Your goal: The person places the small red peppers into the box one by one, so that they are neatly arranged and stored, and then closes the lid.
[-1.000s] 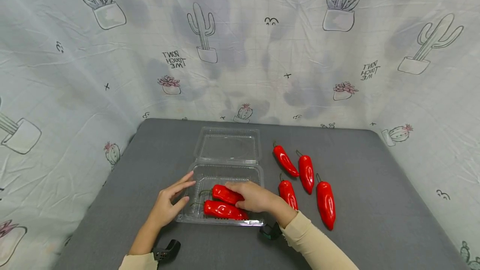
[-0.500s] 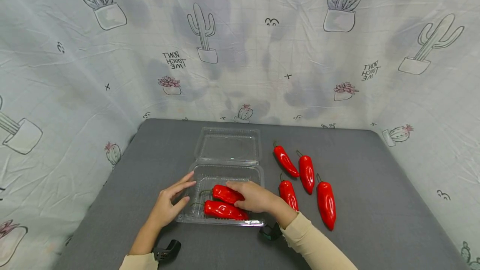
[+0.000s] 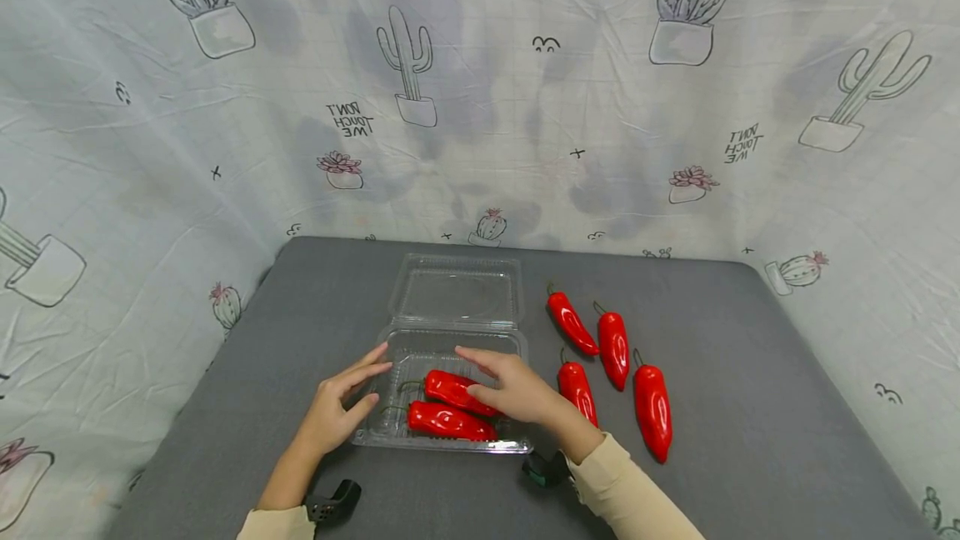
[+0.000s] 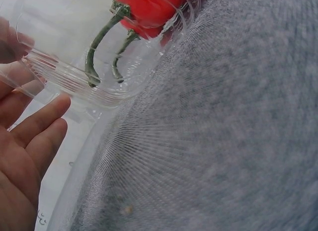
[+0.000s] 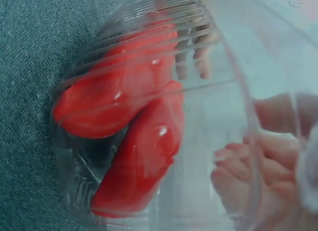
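A clear plastic clamshell container (image 3: 442, 446) sits on the grey table with its lid (image 3: 456, 294) laid back. Inside it, one red pepper (image 3: 452, 422) lies along the near wall and another red pepper (image 3: 448, 388) just behind it, stems to the left. My left hand (image 3: 330, 415) rests at the container's left side, fingers spread. In the left wrist view its fingertips (image 4: 62, 104) are right at the clear wall. My right hand (image 3: 519, 390) is over the right part of the container, fingers loosely extended, holding nothing; its thumb overlaps the rear pepper.
Several more red peppers lie to the right of the container: one at the back (image 3: 572, 323), one beside it (image 3: 612, 348), one partly behind the right forearm (image 3: 576, 388), and one farthest right (image 3: 652, 411). A cactus-print cloth (image 3: 480, 107) hangs behind the table.
My right hand has let go of the rear pepper, opened its fingers and risen slightly to the right. That pepper stays in the container. The left hand has not moved.
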Action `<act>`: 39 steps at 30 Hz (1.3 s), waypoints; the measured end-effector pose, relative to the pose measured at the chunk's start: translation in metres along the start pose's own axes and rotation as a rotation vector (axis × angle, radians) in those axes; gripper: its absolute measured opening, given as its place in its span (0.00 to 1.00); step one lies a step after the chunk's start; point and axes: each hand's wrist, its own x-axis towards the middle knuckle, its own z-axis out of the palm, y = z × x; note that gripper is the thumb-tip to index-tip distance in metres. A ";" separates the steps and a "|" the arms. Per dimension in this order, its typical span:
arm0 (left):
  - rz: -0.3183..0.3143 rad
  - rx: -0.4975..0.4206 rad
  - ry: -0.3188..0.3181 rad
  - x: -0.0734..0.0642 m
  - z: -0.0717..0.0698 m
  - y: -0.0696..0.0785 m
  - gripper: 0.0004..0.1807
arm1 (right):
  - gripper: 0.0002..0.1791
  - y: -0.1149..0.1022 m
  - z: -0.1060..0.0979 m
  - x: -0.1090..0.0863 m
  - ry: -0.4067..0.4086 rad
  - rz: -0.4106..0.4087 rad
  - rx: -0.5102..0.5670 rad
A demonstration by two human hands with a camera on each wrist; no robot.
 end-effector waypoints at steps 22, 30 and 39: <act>0.009 0.006 0.000 0.009 -0.004 0.038 0.21 | 0.31 0.004 -0.033 -0.039 0.297 -0.058 0.129; 0.010 0.010 0.007 0.008 -0.004 0.036 0.21 | 0.31 0.011 -0.045 -0.067 0.415 -0.008 0.091; 0.007 0.006 0.005 0.010 -0.003 0.039 0.21 | 0.31 0.024 -0.057 -0.107 0.545 -0.056 0.111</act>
